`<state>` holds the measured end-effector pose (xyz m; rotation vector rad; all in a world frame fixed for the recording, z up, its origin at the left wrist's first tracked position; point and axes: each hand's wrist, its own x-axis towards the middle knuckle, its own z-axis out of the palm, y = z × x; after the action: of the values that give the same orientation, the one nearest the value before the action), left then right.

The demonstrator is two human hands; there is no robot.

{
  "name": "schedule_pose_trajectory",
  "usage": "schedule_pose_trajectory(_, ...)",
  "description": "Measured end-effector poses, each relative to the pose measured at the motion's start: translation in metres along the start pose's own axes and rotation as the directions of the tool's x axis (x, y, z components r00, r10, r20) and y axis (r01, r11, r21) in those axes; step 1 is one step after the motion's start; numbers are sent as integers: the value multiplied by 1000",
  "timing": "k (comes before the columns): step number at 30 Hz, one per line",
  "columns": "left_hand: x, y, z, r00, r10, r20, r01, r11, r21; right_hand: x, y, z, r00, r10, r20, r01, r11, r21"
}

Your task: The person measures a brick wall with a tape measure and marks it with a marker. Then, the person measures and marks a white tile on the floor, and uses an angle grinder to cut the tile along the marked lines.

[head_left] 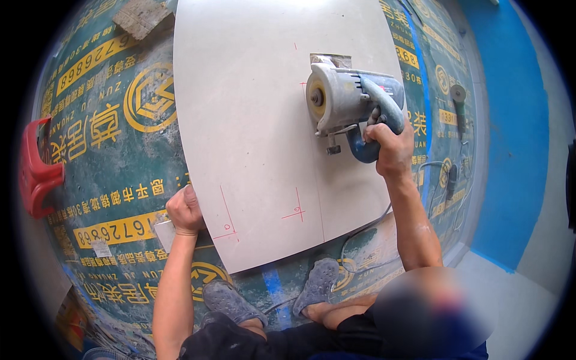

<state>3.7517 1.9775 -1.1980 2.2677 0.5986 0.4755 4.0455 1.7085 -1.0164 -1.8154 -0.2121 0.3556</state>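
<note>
A large pale tile [252, 138] lies in front of me, marked with several red lines, one of them long and running toward its near edge. With my right hand [395, 147] I grip the rear handle of a dusty grey-and-blue handheld tile cutter [339, 99], which rests on the tile's right half. Just beyond the cutter is a small rectangular cutout [341, 60] in the tile. At the tile's left edge my left hand [185, 211] is closed, thumb uppermost, its fingers curled at the edge and partly hidden. The cutter's blade is out of sight.
Dusty green printed sheeting [132, 180] covers the floor. A red plastic stool [41, 168] stands at far left, and a dusty block [143, 18] lies at upper left. An angle grinder [459, 108] is on the right. A cable [360, 228] runs past the tile's near edge by my feet.
</note>
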Motion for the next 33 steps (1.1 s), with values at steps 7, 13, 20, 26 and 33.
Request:
schedule_pose_trajectory(7,-3,-2,-2,1000,-12,15,12,1000,20,2,2,2,1000,6,-5,-6,1000,-4)
schedule_pose_trajectory(13,-2,-2,-2,1000,-3,3,3,1000,11,3,5,1,1000,16,-4,-16,1000,22)
schedule_pose_trajectory(20,-1,-1,-2,1000,-13,5,13,1000,7,5,6,2,1000,23,-6,-23,999,39)
schedule_pose_trajectory(26,-1,-4,-2,1000,-14,18,14,1000,1,5,8,2,999,23,-31,-22,999,31)
schedule_pose_trajectory(33,-2,-4,-2,1000,-8,21,8,1000,9,4,9,2,999,34,-18,-33,999,17)
